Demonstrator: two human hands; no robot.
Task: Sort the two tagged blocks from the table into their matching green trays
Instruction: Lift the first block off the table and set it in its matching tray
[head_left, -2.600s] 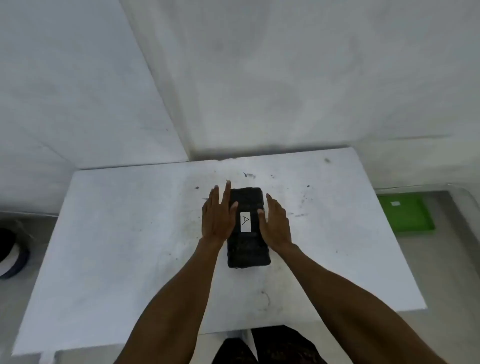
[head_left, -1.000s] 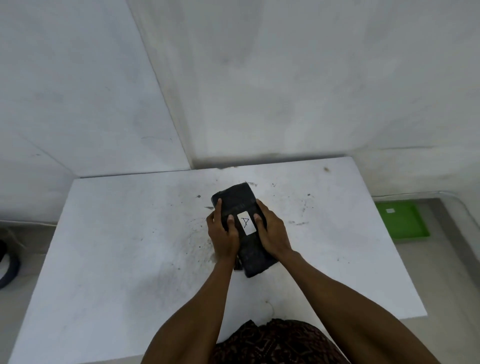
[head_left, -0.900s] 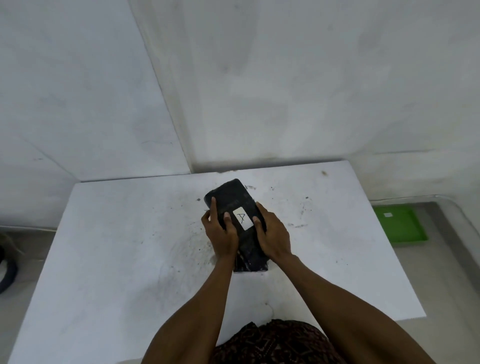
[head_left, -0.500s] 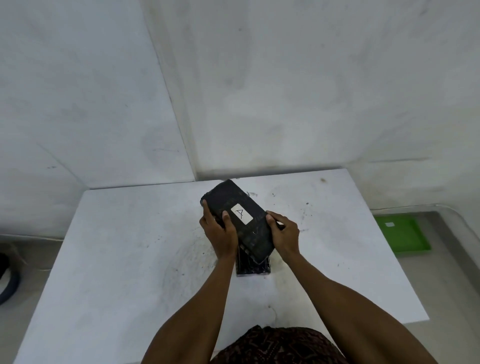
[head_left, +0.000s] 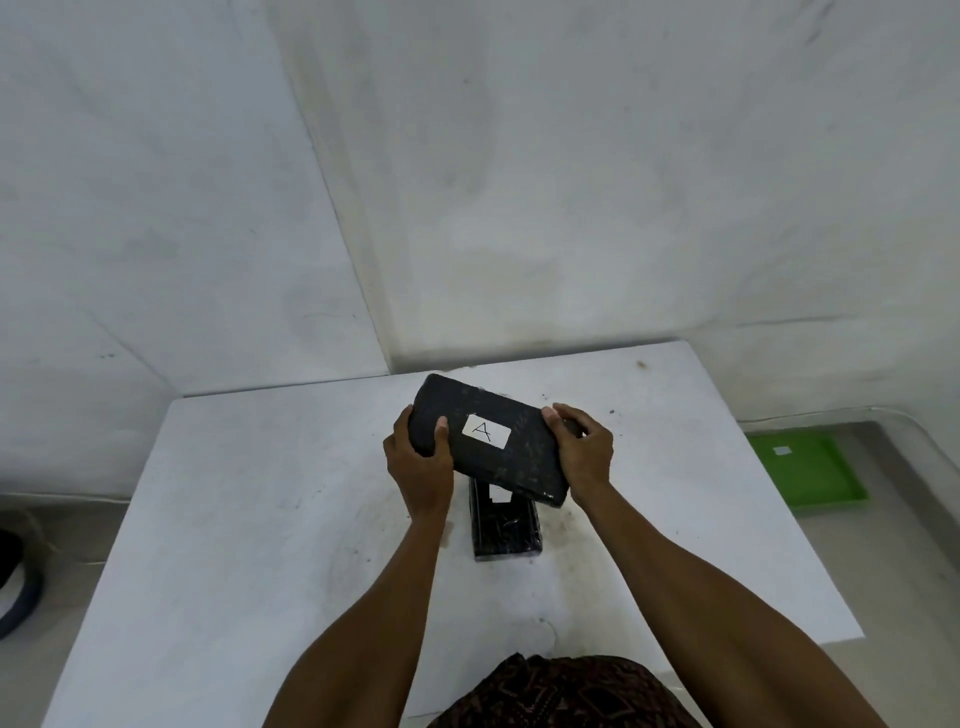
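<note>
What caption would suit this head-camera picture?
Both hands, left and right, lift block A off a second block; a green tray waits.

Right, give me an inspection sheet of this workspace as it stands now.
Surface: white table, scuffed, with dark specks.
Job's things: block A held tilted above the table; second block lies flat beneath it, its tag mostly hidden; one green tray on the floor to the right, small white tag inside.
Clutter: nothing seen.
Grippers: left hand and right hand clasp block A at opposite ends.
Cables: nothing seen.
Surroundings: white walls meeting in a corner; dark round object on the floor at left, partly out of view.
</note>
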